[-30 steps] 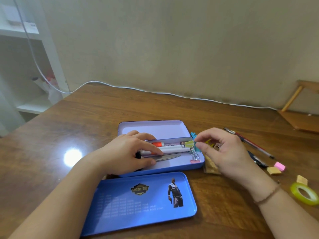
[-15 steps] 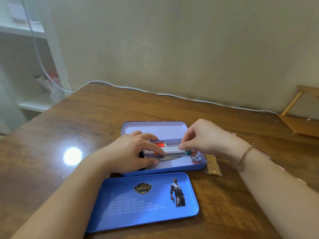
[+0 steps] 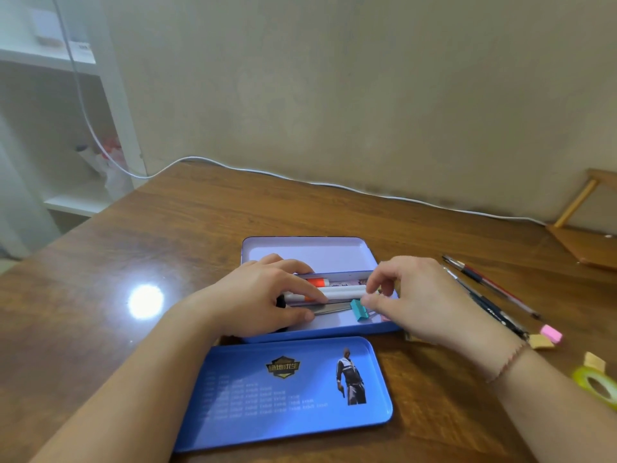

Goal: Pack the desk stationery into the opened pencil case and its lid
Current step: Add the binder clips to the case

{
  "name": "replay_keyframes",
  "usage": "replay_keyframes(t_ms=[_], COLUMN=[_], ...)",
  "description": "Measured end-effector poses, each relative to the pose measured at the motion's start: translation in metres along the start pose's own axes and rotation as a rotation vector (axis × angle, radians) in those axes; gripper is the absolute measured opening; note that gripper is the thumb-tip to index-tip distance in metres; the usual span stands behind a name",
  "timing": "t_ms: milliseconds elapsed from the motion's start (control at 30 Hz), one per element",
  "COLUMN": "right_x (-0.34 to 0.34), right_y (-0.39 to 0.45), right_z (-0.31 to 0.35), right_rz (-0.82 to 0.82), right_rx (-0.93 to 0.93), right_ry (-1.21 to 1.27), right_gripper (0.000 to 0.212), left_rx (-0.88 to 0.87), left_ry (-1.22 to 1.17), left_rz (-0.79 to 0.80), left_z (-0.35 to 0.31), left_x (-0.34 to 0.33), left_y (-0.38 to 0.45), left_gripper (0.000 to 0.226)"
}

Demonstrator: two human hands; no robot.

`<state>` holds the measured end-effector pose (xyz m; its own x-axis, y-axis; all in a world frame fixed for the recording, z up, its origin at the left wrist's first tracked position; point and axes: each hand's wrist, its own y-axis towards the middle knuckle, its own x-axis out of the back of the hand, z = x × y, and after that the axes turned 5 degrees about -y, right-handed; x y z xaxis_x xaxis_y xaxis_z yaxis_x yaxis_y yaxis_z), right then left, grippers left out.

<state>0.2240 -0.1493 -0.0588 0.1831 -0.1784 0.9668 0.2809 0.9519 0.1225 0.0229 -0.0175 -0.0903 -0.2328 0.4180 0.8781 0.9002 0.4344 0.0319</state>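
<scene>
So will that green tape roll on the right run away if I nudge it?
Probably not: the tape roll seems to lie flat on its side, so it should slide on the glossy desk. It looks hollow, likely light. Stood on edge, it might roll.

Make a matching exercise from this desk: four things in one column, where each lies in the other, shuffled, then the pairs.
Things:
1. teal binder clip
2. green tape roll
3. pink eraser
4. printed blue lid

Places:
A. on the desk nearest the camera, in front of the case
B. inside the open case, by the right hand
C. at the frame's right edge
D. beside a yellow eraser, near the pens

Pairs: 1-B, 2-C, 3-D, 4-A
</scene>
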Motion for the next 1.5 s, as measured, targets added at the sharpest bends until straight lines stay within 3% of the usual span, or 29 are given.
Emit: replay_keyframes(t_ms=[200, 400, 467, 567, 833, 1067, 1233, 1367, 1500], right_x=[-0.014, -0.014, -0.005, 0.004, 0.006, 0.011, 0.008, 0.007, 0.016], right_y=[0.001, 0.002, 0.008, 0.029, 0.064, 0.070, 0.073, 0.073, 0.062], right_z=[0.001, -0.001, -0.011, -0.032, -0.032, -0.029, -0.040, -0.052, -0.060], right_rz=[-0.041, -0.024, -0.101, -0.198, 0.231, 0.298, 0.278, 0.158, -0.230], right_rx=[-0.071, -0.097, -0.140, -0.199, -0.203, -0.158, -0.138, -0.152, -0.202], right_ry=[-0.116, -0.009, 0.060, -0.096, -0.209, -0.160, -0.139, -0.067, 0.161], right_gripper=[0.034, 0.032, 0.027, 0.009, 0.032, 0.026, 0.010, 0.018, 0.021], left_rx=[-0.003, -0.006, -0.007, -0.015, -0.014, -0.016, -0.016, -0.013, -0.010], left_ry=[0.014, 0.007, -0.003, -0.006, -0.021, -0.026, -0.033, -0.032, -0.033], left_rz=[0.003, 0.001, -0.004, -0.009, -0.011, -0.019, -0.024, -0.025, -0.020], left_z=[0.000, 0.001, 0.002, 0.003, 0.002, 0.003, 0.003, 0.003, 0.002], left_x=[0.000, 0.000, 0.000, -0.001, -0.001, -0.002, -0.002, -0.002, -0.001], left_y=[0.000, 0.000, 0.000, 0.001, 0.000, 0.000, 0.000, 0.000, 0.000], left_gripper=[0.029, 0.029, 0.027, 0.025, 0.023, 0.023, 0.023, 0.023, 0.023])
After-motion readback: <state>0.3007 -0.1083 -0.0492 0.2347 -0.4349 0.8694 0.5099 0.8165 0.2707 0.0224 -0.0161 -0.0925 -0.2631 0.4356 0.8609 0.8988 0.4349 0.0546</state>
